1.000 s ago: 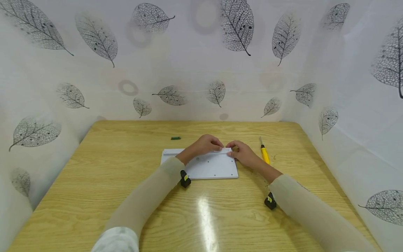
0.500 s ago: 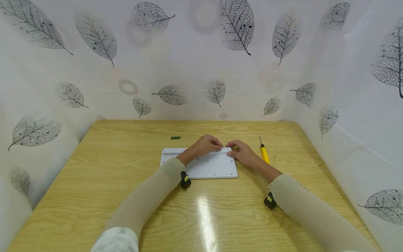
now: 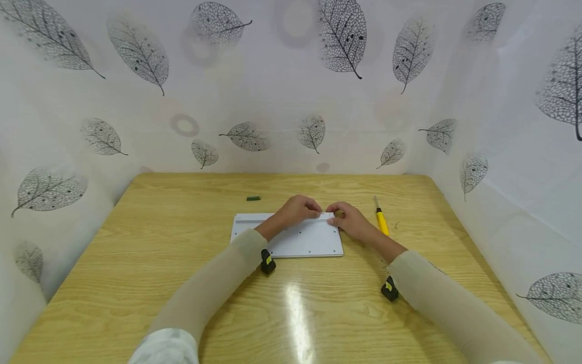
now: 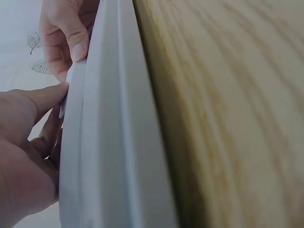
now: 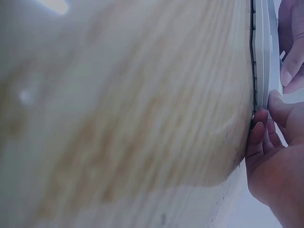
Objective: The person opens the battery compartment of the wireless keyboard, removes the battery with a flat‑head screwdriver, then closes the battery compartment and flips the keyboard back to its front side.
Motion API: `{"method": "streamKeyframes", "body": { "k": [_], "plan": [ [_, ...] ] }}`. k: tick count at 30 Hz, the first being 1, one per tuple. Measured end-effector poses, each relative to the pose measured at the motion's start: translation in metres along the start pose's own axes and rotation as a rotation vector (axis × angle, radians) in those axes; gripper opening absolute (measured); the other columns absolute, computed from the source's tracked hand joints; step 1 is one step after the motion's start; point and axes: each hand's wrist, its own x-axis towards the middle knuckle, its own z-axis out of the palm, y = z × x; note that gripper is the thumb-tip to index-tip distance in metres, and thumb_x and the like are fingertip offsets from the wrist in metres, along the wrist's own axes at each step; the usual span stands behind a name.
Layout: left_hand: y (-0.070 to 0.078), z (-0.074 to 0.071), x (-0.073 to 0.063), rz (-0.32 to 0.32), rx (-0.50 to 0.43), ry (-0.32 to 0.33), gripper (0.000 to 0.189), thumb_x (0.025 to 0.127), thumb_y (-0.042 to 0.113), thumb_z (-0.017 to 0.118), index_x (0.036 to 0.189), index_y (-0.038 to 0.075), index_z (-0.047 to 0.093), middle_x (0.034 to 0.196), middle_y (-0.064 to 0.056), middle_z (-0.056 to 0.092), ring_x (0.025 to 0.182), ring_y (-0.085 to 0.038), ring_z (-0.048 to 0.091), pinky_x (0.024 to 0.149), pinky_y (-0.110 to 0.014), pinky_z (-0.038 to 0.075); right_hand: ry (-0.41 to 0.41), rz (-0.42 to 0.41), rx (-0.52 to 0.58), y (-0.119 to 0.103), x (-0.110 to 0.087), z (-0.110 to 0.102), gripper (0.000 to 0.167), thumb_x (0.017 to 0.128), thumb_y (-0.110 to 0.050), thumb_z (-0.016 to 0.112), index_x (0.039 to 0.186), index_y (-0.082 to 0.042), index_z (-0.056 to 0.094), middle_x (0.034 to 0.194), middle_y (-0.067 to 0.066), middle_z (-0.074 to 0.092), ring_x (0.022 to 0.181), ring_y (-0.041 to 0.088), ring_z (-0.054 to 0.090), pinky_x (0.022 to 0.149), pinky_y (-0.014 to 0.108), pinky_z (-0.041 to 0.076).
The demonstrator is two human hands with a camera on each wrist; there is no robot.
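A white keyboard (image 3: 309, 243) lies face down, its screw-dotted underside up and the raised bar along the far edge. Dark key edges show beneath it in the right wrist view. My left hand (image 3: 297, 209) reaches over the bar and pinches a thin white cover (image 4: 63, 108) at the far edge; the fingers hide most of it. Close by, my right hand (image 3: 352, 221) grips the keyboard's far right corner, thumb on one side and curled fingers (image 5: 258, 133) on the other. A small gap separates the two hands.
A yellow-handled screwdriver (image 3: 382, 222) lies right of the keyboard, tip pointing away. Beyond the keyboard lies a small green piece (image 3: 253, 198), perhaps batteries. The wooden table (image 3: 182, 202) meets a leaf-patterned curtain (image 3: 273, 101) at the back and sides.
The white strip seen lying by the left fingertips a second ago is now mostly out of sight at the far edge. Both hands stay nearly still.
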Motion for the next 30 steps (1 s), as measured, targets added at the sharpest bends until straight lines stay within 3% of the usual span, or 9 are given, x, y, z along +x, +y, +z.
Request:
{"method": "streamKeyframes", "body": {
  "k": [8,17,30],
  "plan": [
    [-0.0031,0.0,-0.0001,0.01,0.033,0.019,0.01,0.095,0.019,0.071,0.101,0.015,0.078,0.106,0.002,0.073,0.099,-0.013,0.06,0.087,-0.032,0.048,-0.004,0.002,0.006,-0.0006,0.0015,0.0008,0.028,0.101,-0.015,0.061,0.128,-0.009,0.058,0.128,0.013,0.058,0.087,0.021,0.055,0.079,0.033,0.048],
    [-0.005,-0.0021,0.0001,0.02,0.062,-0.015,0.012,0.095,0.019,0.071,0.102,0.014,0.078,0.112,-0.002,0.07,0.095,-0.014,0.059,0.079,-0.027,0.048,0.003,-0.011,-0.022,-0.0007,0.0026,0.0008,0.028,0.101,-0.014,0.061,0.128,-0.008,0.058,0.126,0.013,0.058,0.086,0.022,0.054,0.078,0.033,0.048],
    [-0.0076,-0.0024,0.0,0.09,0.138,-0.046,0.016,0.096,0.018,0.069,0.105,0.01,0.079,0.111,-0.006,0.071,0.099,-0.016,0.063,0.086,-0.031,0.053,0.006,-0.008,-0.029,0.0011,0.0042,0.0016,0.027,0.102,-0.014,0.06,0.127,-0.007,0.058,0.125,0.013,0.059,0.088,0.022,0.054,0.078,0.033,0.048]
  ]
}}
